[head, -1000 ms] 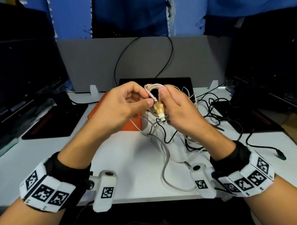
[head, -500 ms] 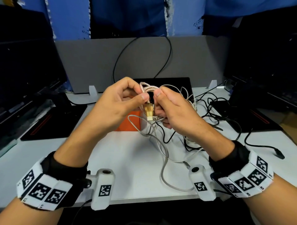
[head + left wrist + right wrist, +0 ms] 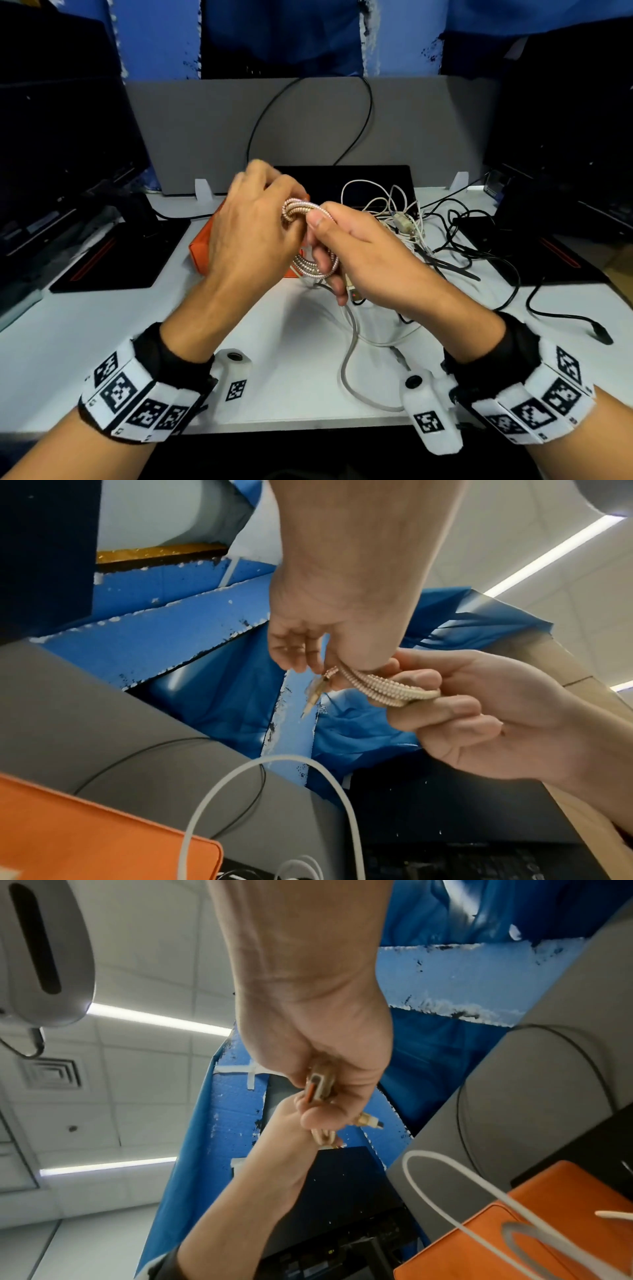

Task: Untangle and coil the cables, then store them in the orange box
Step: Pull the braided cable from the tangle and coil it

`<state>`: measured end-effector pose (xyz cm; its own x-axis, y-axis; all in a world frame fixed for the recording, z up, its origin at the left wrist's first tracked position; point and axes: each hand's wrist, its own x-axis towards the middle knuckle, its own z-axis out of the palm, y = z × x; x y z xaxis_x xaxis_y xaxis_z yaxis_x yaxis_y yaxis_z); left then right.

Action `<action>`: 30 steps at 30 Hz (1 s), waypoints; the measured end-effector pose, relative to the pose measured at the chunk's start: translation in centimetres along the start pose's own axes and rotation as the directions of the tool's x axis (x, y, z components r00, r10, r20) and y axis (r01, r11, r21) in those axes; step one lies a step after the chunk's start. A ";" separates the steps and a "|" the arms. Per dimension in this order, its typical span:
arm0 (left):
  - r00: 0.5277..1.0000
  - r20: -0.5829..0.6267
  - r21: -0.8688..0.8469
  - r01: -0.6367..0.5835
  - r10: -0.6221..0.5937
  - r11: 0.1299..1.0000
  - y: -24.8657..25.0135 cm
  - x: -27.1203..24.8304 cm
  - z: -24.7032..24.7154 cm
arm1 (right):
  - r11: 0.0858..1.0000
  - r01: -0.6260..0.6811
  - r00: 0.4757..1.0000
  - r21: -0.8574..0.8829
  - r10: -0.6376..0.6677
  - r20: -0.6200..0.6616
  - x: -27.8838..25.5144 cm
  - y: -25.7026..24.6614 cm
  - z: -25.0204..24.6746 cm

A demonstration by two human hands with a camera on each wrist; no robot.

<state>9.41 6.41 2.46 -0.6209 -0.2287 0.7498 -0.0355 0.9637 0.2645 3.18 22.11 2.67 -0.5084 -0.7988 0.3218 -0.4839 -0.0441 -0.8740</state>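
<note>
Both hands, left hand (image 3: 253, 233) and right hand (image 3: 359, 253), pinch the pink coil (image 3: 301, 210) (wound up) above the tabletop (image 3: 102, 325).

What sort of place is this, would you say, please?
Probably an office or lab workstation: a white desk with a grey partition panel behind it, dark monitors on either side, and ceiling tiles with strip lights overhead.

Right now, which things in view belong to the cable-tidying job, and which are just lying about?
Job:
- pink braided cable, coiled, held by left hand and right hand
- white cables, tangled
- black cables
- orange box

Lying about:
- black mats
- grey divider
</note>
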 end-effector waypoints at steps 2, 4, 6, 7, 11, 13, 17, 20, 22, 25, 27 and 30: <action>0.991 0.029 -0.060 -0.127 0.129 0.990 0.0 0.1 -0.3 | 0.999 -0.039 0.999 0.031 0.039 0.001 0.1 0.0 -0.4; 0.974 0.141 -0.287 -0.129 0.175 0.949 0.3 0.4 -0.7 | 0.999 -0.046 0.999 0.006 0.046 -0.020 0.4 0.3 -1.0; 0.939 0.328 -0.399 0.039 0.103 0.916 0.9 0.4 -1.2 | 0.998 -0.056 0.998 -0.016 0.056 -0.030 0.7 0.3 -1.6; 0.913 0.401 -0.381 0.089 0.077 0.920 1.0 0.4 -1.4 | 0.998 -0.063 0.998 -0.022 0.063 -0.032 0.7 0.3 -1.9; 0.863 0.491 -0.356 0.077 0.116 0.931 0.5 0.3 -1.9 | 0.997 -0.033 0.997 -0.064 0.029 -0.070 0.9 0.5 -2.4; 0.900 0.421 -0.423 0.087 0.111 0.902 0.6 0.4 -1.9 | 0.999 -0.039 0.996 -0.023 0.037 -0.086 0.9 0.5 -2.2; 0.948 0.310 -0.311 0.033 0.069 0.950 0.8 0.1 -1.3 | 0.992 -0.098 0.992 -0.082 0.091 -0.088 0.9 -0.3 -2.7; 0.931 0.360 -0.227 0.022 0.063 0.974 0.1 0.1 -1.4 | 0.815 0.002 0.997 -0.580 0.040 0.059 0.6 -0.6 -5.0; 0.904 0.424 -0.204 0.031 0.060 0.978 -0.2 0.3 -1.6 | 0.667 0.034 0.995 -0.744 0.043 0.085 0.5 -0.3 -6.4; 0.889 0.448 -0.288 0.045 0.093 0.957 0.2 0.3 -1.9 | 0.569 0.043 0.996 -0.821 -0.086 -0.008 0.7 0.5 -6.9; 0.901 0.416 -0.352 0.034 0.124 0.935 0.6 0.3 -2.0 | 0.586 0.042 0.981 -0.809 -0.178 -0.078 1.0 1.2 -6.4; 0.930 0.344 -0.433 0.035 0.130 0.901 0.9 0.4 -1.9 | 0.805 0.019 0.961 -0.593 -0.178 -0.211 1.4 1.9 -5.5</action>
<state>10.67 6.90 4.15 -0.8516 -0.0402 0.5226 0.2856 0.8005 0.5270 -2.34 24.16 3.46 -0.5527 -0.6331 0.5419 -0.8216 0.3049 -0.4818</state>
